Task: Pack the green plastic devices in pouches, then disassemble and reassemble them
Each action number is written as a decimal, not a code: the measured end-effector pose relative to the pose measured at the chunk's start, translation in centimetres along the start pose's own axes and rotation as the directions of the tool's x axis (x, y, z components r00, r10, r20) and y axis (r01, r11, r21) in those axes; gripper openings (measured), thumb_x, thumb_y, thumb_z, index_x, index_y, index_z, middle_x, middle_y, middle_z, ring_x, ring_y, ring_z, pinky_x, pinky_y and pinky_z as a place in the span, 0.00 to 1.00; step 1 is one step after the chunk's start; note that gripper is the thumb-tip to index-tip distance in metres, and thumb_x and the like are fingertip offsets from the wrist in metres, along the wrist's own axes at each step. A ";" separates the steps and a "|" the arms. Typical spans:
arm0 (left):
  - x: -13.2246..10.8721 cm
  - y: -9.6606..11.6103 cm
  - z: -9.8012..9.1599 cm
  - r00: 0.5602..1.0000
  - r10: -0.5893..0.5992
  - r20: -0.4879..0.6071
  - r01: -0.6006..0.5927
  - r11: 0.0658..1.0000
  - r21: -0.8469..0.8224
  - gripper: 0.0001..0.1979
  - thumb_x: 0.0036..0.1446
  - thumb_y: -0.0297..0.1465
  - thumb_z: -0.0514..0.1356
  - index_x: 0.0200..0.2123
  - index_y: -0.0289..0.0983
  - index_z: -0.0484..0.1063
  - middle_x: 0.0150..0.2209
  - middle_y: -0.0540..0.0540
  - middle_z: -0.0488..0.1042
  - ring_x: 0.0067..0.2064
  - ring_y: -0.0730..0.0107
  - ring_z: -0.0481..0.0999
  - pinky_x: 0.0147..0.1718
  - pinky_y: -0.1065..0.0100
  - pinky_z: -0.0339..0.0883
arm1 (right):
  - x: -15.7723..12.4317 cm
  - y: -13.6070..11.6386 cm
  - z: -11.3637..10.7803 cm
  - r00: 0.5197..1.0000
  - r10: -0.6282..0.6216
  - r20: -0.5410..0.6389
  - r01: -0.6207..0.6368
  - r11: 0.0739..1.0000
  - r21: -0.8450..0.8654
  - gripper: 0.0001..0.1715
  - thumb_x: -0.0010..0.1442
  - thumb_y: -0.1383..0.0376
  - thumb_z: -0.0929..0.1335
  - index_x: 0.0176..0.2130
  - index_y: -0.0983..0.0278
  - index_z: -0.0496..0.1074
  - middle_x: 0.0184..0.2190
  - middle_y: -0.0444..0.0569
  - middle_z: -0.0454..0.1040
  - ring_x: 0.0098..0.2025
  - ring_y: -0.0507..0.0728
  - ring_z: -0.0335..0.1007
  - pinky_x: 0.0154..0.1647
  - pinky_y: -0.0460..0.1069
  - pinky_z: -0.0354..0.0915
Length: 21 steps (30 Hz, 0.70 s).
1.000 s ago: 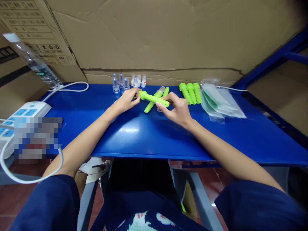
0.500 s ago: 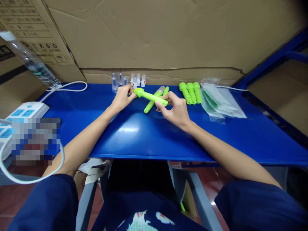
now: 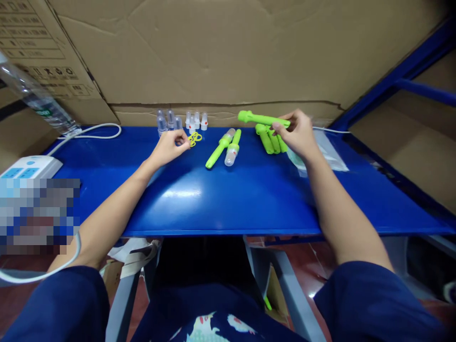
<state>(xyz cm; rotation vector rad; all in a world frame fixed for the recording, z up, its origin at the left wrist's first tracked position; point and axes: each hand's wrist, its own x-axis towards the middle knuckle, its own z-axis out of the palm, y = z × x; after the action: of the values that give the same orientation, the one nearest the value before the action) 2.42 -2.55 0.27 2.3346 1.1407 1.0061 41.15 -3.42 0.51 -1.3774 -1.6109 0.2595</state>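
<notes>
In the head view, my right hand (image 3: pixel 299 133) grips one end of a lime-green plastic tube (image 3: pixel 263 118). Its flanged end points left, held above a row of similar green tubes (image 3: pixel 268 141). My left hand (image 3: pixel 173 146) rests near the back of the table, fingertips pinched together beside a small pile of yellow rubber rings (image 3: pixel 194 138). Whether a ring is between those fingertips cannot be made out. Two green sticks with clear caps lie between the hands: one (image 3: pixel 215 156) slants with its cap away from me, the other (image 3: pixel 235 140) has its cap (image 3: pixel 231 156) towards me.
Behind my left hand stand several clear caps (image 3: pixel 162 124) and several white-based caps with red dots (image 3: pixel 204 122). Clear plastic bags (image 3: pixel 331 149) lie right of the green tubes. A power strip (image 3: pixel 39 165), white cable (image 3: pixel 103 135) and water bottle (image 3: pixel 42 102) occupy the left. Cardboard (image 3: pixel 213 57) walls the back.
My right hand has carried the green tube right, away from my left hand, to above the tube row. The yellow rings and the second capped stick are now in plain sight.
</notes>
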 end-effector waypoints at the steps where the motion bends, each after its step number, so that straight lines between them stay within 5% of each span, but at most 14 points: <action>1: 0.0 -0.6 0.0 1.000 -0.006 -0.029 0.008 0.997 0.074 0.10 0.58 0.36 0.59 0.30 0.36 0.71 0.32 0.44 0.79 0.35 0.64 0.78 0.40 0.63 0.72 | 0.0 0.3 0.0 0.999 0.004 -0.046 -0.011 0.988 -0.152 0.28 0.57 0.42 0.72 0.36 0.61 0.66 0.33 0.60 0.77 0.36 0.63 0.76 0.36 0.58 0.71; 4: -0.1 -2.2 0.1 0.997 -0.019 -0.080 0.036 0.974 0.222 0.09 0.57 0.36 0.59 0.29 0.37 0.72 0.32 0.44 0.78 0.35 0.64 0.75 0.42 0.62 0.69 | -0.7 0.3 1.1 0.999 -0.006 -0.048 -0.018 0.878 -0.478 0.22 0.60 0.49 0.70 0.41 0.64 0.69 0.34 0.59 0.77 0.42 0.69 0.76 0.42 0.63 0.70; 8: -0.3 -2.3 0.3 0.985 -0.034 -0.170 0.092 0.935 0.344 0.11 0.58 0.38 0.62 0.29 0.37 0.72 0.35 0.44 0.77 0.38 0.60 0.74 0.50 0.54 0.64 | -1.6 -0.2 2.9 0.999 0.017 0.050 0.017 0.799 -0.601 0.22 0.61 0.51 0.70 0.43 0.67 0.70 0.37 0.64 0.77 0.46 0.74 0.75 0.46 0.67 0.68; 11: -0.6 -0.2 1.1 0.988 0.027 -0.151 0.033 0.925 0.378 0.12 0.61 0.41 0.61 0.33 0.37 0.72 0.38 0.42 0.77 0.42 0.55 0.76 0.53 0.51 0.61 | -1.9 -0.5 3.4 0.998 -0.027 0.056 0.055 0.797 -0.601 0.24 0.62 0.49 0.69 0.42 0.67 0.70 0.39 0.66 0.77 0.48 0.75 0.74 0.50 0.69 0.67; 16: -1.2 3.8 4.3 0.993 0.117 0.034 -0.120 0.888 0.443 0.23 0.64 0.50 0.56 0.27 0.38 0.70 0.34 0.41 0.76 0.44 0.50 0.75 0.53 0.47 0.59 | -2.3 -1.6 3.5 0.981 -0.175 0.081 0.190 0.811 -0.554 0.23 0.67 0.50 0.65 0.45 0.67 0.71 0.42 0.64 0.76 0.51 0.72 0.72 0.54 0.68 0.65; 21: -1.3 4.1 5.6 0.984 0.135 0.118 -0.175 0.867 0.467 0.18 0.63 0.45 0.57 0.29 0.38 0.71 0.33 0.39 0.76 0.42 0.49 0.76 0.49 0.47 0.60 | -3.7 -5.0 4.7 0.932 -0.307 0.193 0.361 0.836 -0.413 0.20 0.71 0.57 0.62 0.54 0.63 0.73 0.47 0.60 0.75 0.51 0.69 0.73 0.56 0.66 0.66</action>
<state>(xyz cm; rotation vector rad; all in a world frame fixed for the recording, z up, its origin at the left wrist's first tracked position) 8.16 -6.06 -1.79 2.8642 1.3019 0.7270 33.95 -6.33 -0.34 -1.3931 -2.0672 -0.2604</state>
